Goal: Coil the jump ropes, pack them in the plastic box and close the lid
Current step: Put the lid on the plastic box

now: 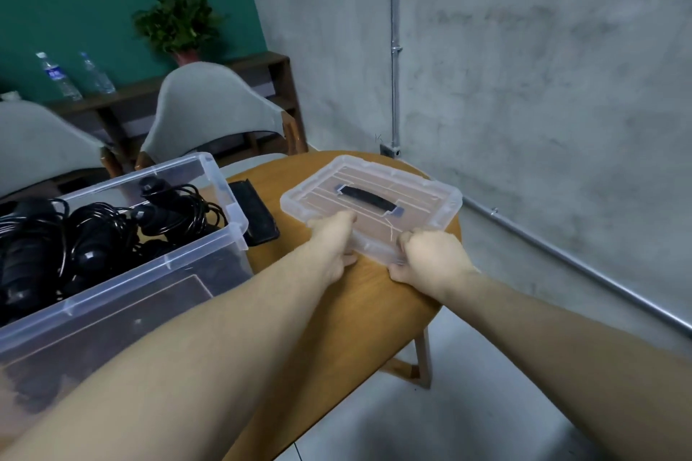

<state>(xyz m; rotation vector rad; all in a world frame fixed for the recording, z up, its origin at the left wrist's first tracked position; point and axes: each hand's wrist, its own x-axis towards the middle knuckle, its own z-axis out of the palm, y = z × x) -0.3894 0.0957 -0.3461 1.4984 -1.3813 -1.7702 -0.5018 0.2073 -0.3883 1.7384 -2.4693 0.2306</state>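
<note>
The clear plastic box [157, 266] stands open at the left of the wooden table [359, 311]. Several coiled black jump ropes [101, 232] with black handles lie inside it. Its clear lid [408, 180], with a black handle in the middle, lies flat at the table's far right end. My left hand [333, 239] grips the lid's near edge, thumb on top. My right hand [430, 254] grips the same edge a little further right, fingers curled over the rim.
A flat black object [254, 213] lies on the table between box and lid. Two grey chairs [209, 112] stand behind the table. A shelf with two water bottles [60, 75] and a potted plant [179, 26] lines the green wall. The concrete wall is close on the right.
</note>
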